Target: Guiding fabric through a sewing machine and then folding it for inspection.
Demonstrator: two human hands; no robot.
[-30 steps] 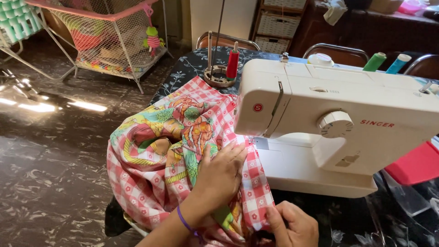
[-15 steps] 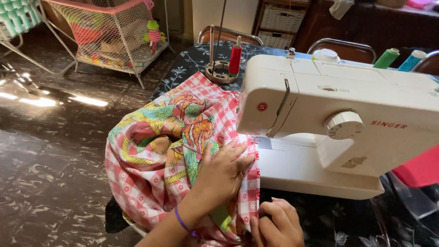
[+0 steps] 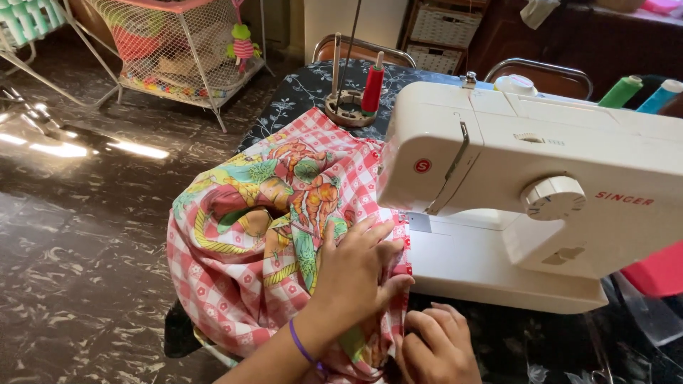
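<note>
Fabric fills the left part of your view: a red-and-white checked cloth with a bright print of orange, green and yellow shapes, bunched in a heap on the dark floral surface and spilling over its near edge toward the floor. Its right edge lies against the bed of the white sewing machine, under the machine's head.

Your left hand lies flat on the cloth just beside the machine bed, palm down, its fingers spread apart and pressing the fabric toward the needle area; a purple band circles that wrist. Your right hand sits lower, at the near edge of the cloth, its fingers curled together with the knuckles up. It touches the fabric's hem, but you cannot tell from here whether it actually pinches the cloth.

Behind the fabric a round thread stand carries a red spool. A green spool and a blue spool show beyond the machine. A red box lies at the right. Two chair backs stand past the surface, and a wire-mesh basket holding toys stands on the floor at the upper left.
</note>
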